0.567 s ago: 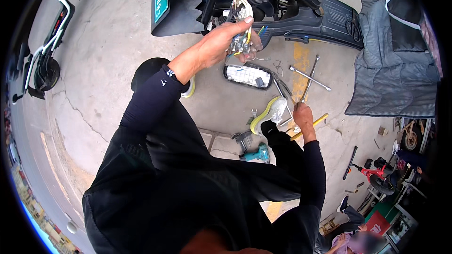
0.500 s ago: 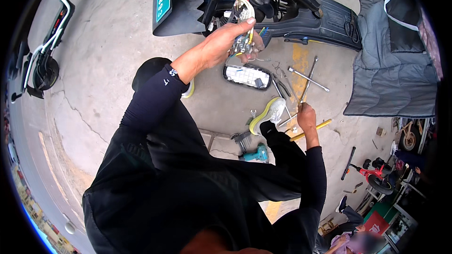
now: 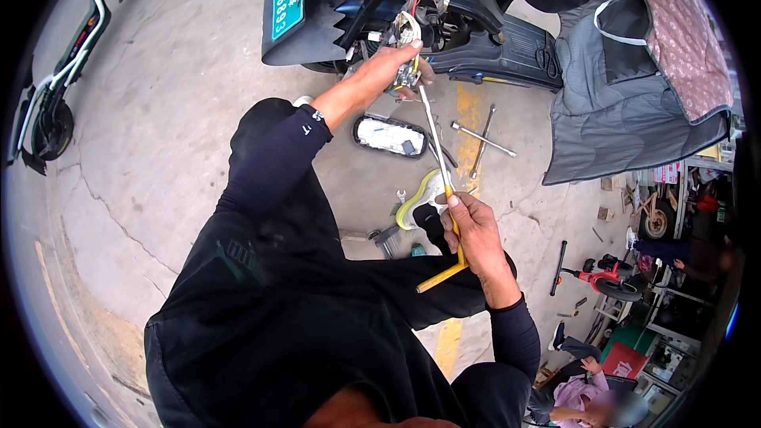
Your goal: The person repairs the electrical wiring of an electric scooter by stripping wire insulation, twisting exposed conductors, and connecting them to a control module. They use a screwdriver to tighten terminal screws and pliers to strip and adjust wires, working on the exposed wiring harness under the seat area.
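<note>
Wires [image 3: 408,25] are held in the partly curled left hand [image 3: 386,70], beside the scooter [image 3: 519,51]. A long yellow-handled tool [image 3: 434,135] is gripped in the closed right hand [image 3: 477,230], its tip near the wires; whether contact is made cannot be told.

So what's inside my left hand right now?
Your left hand grips a bundle of wires: in the picture, pale ones show above the thumb and a cluster of wire ends below it. The hand itself covers the gripped middle, so that part can't be seen.
</note>
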`<state>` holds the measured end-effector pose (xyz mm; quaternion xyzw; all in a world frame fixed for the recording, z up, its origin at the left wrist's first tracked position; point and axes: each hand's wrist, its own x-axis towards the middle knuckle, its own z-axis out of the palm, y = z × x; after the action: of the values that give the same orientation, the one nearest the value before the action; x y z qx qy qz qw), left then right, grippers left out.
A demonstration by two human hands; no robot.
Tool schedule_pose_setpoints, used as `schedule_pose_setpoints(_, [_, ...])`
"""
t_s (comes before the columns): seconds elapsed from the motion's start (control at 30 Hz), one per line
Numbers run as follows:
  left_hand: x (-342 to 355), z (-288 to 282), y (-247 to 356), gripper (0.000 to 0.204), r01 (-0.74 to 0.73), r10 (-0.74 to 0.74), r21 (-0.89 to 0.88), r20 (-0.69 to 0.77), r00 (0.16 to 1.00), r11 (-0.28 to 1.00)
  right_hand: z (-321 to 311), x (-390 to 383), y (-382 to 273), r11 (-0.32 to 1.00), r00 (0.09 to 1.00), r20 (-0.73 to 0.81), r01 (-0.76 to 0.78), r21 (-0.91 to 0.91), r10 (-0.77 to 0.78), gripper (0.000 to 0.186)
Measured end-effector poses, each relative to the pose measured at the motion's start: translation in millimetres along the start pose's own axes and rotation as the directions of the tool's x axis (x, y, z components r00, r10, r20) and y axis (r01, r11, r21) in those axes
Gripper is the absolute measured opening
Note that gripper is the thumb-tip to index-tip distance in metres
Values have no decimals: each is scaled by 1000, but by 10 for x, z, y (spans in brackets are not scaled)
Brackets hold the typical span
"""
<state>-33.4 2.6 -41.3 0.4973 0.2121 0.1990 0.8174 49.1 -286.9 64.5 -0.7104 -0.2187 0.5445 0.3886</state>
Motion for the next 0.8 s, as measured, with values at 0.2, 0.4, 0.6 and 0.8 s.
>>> schedule_pose_setpoints(0.2, [-57,-82,49,64,-12,10,68,24,1000,998,45,128,-106,996,1000,20,24,-88,-22,31])
schedule_pose_setpoints(0.4, [-59,-124,49,64,-20,17,89,32,999,996,120,130,-146,999,999,20,-27,-23,28,30])
schedule_pose_setpoints(0.6, [-71,-123,74,67,-49,44,160,38,998,986,84,163,-195,977,986,77,-159,144,150,30])
schedule_pose_setpoints(0.8, [-75,-80,75,68,-125,119,220,44,992,967,35,314,-290,983,967,204,-132,-125,155,34])
